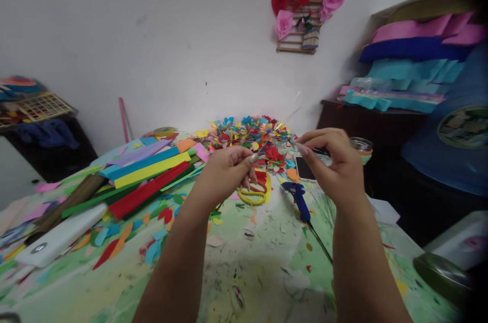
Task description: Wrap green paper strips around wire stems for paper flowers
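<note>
My left hand (232,168) is raised over the table, thumb and fingers pinched together around something too thin to make out. Opposite it, my right hand (335,163) also has thumb and forefinger brought together, and what lies between them cannot be seen clearly. A fine, pale strand (290,117) shows faintly above and between the hands. Below my left hand lie yellow-handled scissors (251,202). A blue glue gun (299,200) with a black cord rests below and left of my right hand. Behind both hands is a heap of colourful paper flowers (244,132).
Rolled crepe paper strips (152,170) and a white box-like object (63,234) cover the table's left side, with scattered paper petals (156,249). A phone (306,169) and a glass jar (361,146) are near my right hand. Folded paper (412,71) is stacked on a dark cabinet at right.
</note>
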{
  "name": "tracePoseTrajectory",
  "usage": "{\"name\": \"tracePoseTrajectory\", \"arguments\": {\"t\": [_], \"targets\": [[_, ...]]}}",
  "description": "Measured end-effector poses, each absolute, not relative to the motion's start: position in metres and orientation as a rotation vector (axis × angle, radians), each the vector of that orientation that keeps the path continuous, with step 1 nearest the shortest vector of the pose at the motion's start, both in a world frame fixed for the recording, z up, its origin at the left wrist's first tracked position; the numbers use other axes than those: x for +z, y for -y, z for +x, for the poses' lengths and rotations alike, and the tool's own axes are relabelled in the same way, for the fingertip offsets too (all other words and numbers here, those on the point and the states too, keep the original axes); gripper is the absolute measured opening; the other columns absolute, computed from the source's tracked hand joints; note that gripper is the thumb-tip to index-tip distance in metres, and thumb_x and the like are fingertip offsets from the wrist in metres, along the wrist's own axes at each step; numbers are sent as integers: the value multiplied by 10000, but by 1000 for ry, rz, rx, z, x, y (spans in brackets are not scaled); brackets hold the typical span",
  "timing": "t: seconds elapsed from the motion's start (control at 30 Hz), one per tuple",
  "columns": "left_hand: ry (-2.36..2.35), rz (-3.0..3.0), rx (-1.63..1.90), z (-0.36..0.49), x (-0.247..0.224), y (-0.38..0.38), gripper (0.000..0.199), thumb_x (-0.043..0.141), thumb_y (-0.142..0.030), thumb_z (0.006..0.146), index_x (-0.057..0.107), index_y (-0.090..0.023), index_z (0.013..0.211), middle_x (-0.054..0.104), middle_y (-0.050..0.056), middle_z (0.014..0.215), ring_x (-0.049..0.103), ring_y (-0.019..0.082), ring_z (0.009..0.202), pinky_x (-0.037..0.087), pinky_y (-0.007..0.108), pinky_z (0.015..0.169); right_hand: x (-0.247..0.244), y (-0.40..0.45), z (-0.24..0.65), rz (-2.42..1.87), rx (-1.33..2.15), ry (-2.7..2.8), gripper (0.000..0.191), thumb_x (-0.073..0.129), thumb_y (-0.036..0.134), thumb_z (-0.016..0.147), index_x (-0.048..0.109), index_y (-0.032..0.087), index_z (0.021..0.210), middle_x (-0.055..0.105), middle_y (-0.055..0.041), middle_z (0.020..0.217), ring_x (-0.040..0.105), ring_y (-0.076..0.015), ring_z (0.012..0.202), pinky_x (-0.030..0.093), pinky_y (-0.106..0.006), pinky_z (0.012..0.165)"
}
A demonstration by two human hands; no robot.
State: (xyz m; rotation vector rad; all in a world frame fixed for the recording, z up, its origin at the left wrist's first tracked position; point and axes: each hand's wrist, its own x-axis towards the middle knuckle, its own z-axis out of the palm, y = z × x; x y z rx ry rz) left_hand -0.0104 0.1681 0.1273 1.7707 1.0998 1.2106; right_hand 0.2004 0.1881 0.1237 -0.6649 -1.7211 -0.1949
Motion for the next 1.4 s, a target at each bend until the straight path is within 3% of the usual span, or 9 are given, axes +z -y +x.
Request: {"name": "tracePoseTrajectory", "arguments": {"t": [0.17,0.27,0.4,0.53,0.87,1.2,1.4], "targets": [[-1044,1982,1102,-7,124,-167,235,502,-273,860,571,-158,667,625,-2,588,539,66,461,429,159,456,114,-193,179,-803,782,1822,414,518,578,818,640,185,769,670,-32,753,619,-158,727,480,-312,715],[-1085,2039,1065,-7,121,-170,228,488,-273,860,577,-163,681,616,-13,597,554,73,488,435,160,468,108,-196,166,-816,1104,1882,443,557,605,775,615,168,723,614,-5,626,538,-105,564,431,-237,559],[-1181,1959,1035,-8,119,-177,206,480,-252,848,556,-170,676,615,-15,585,555,86,483,442,180,474,104,-201,163,-876,1098,1839,444,588,573,759,536,167,587,457,57,451,331,-49,404,230,-210,412],[-1182,1823,1011,-10,116,-187,200,476,-247,849,539,-173,674,614,-15,565,535,87,453,437,193,470,105,-205,170,-957,1059,1750,413,627,545,719,567,158,585,444,59,422,283,-44,394,173,-221,413],[-1240,1890,928,-17,109,-197,106,452,-164,843,551,-171,807,657,16,685,607,107,561,481,208,540,108,-209,185,-975,1090,1658,326,651,445,688,629,144,565,470,41,396,322,-46,382,175,-229,420],[-1412,2152,731,-6,109,-199,197,477,-192,795,668,-154,771,702,47,713,639,142,603,458,215,561,105,-209,173,-879,1198,1452,257,669,356,685,634,144,544,505,26,383,346,-38,338,185,-198,364],[-1446,2235,742,-5,107,-199,264,492,-90,700,717,-157,819,706,43,733,619,149,655,429,226,609,106,-210,169,-784,1309,1238,218,664,340,665,669,130,607,486,41,356,324,-31,281,155,-186,303]]}}
